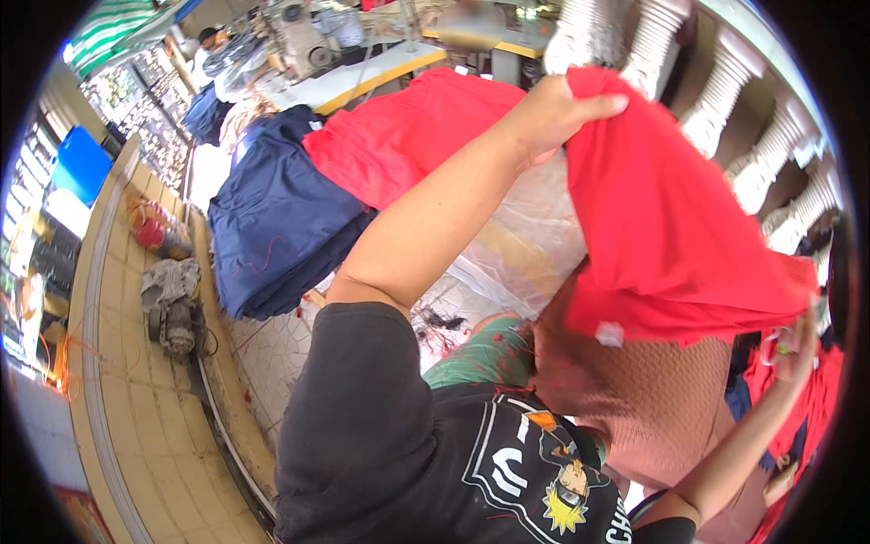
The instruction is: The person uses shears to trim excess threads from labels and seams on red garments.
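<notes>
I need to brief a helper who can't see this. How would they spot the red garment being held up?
Start at the white balusters on the right. In front of them the left hand lifts a red garment. Unlike the folded red pile, it hangs spread out.

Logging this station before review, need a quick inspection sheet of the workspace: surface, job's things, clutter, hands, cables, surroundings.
Surface: clear plastic sheet over the work area; tiled floor below.
Job's things: red garment held up; red stack and navy stack lie beside it.
Clutter: loose threads on the floor; small motor with a rag on the tiled ledge.
Hands: left hand grips the garment's top edge; right hand at its lower edge, grip unclear.
Cables: nothing seen.
Surroundings: white balusters, sewing machine on a table, another person at the far back.
</notes>
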The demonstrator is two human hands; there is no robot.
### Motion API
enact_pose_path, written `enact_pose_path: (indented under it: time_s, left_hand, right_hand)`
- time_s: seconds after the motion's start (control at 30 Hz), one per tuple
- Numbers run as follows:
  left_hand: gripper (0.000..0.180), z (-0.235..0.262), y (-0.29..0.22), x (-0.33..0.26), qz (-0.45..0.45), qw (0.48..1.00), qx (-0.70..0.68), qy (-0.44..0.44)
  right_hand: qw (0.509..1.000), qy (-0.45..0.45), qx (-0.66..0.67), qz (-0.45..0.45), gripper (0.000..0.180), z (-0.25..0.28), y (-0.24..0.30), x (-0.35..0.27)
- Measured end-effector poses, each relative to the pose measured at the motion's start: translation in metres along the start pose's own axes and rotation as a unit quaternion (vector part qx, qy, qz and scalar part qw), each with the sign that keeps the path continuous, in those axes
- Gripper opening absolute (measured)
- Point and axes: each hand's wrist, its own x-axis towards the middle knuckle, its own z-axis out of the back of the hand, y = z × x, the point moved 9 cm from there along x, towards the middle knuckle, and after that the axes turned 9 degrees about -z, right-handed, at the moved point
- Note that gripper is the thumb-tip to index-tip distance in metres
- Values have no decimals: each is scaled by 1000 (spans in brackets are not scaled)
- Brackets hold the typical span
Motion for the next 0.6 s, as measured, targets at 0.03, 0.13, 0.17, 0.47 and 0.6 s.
enact_pose_path:
  time_s: [0.03, 0.13, 0.17, 0.47, 0.6]
  left_hand:
    - [25, 0, -26, 2, -19, 998, -49, -18]
    - [30, 15, -74, -1, -35, 998, -45, -10]
    - [33, 27, -68, -3, -10, 1000, -18, -20]
    - [47, 230, -150, 26, -177, 879, 333, -292]
    - [33, 246, -176, -22, -280, 879, 226, -313]
  right_hand:
    - [1000, 3, -18, 16, 30, -5, 12, 8]
    - [997, 19, -68, 44, 28, -35, 34, 41]
    - [995, 30, -78, 52, 28, -51, 40, 52]
    - [974, 85, -150, 146, 31, -284, 81, 110]
    - [874, 110, -391, 267, 36, -392, 77, 63]
